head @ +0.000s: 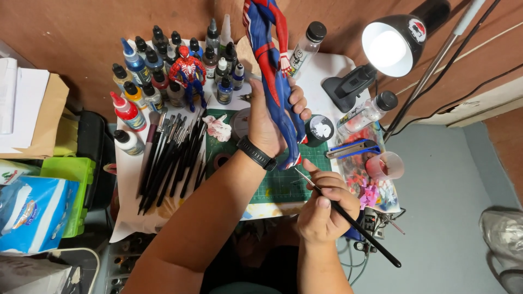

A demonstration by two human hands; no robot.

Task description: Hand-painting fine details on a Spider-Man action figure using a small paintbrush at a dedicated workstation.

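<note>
While your left hand [268,128] wraps the tall figure's [271,65] legs mid-frame, your right hand [321,209] pinches a thin brush [348,218]. It looks light, stiff, breakable; grip the legs.
</note>
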